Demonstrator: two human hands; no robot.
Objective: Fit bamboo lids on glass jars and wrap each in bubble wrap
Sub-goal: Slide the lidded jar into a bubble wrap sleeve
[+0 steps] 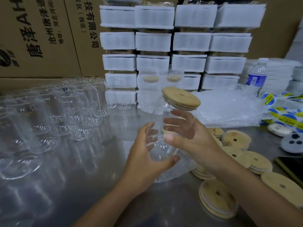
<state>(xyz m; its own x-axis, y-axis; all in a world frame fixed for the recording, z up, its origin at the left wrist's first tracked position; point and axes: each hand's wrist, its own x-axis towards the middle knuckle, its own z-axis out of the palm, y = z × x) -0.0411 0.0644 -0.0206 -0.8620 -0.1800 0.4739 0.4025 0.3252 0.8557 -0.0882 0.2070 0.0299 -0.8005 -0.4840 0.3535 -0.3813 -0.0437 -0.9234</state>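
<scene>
Head view: clear glass jar (159,113) with round bamboo lid (181,98) held tilted over shiny metal desk (82,177), gripped by left hand (144,154) and right hand (188,135).

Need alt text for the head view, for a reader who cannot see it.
A left hand and right hand hold a clear glass jar, its bamboo lid fitted, tilted above a steel table. Empty jars stand at left; loose lids lie at right, with bubble wrap behind them.

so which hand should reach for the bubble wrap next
Right, most likely: the bubble wrap stack lies just beyond the right hand, while the left hand grips the jar near its base and could hold it alone.
</scene>
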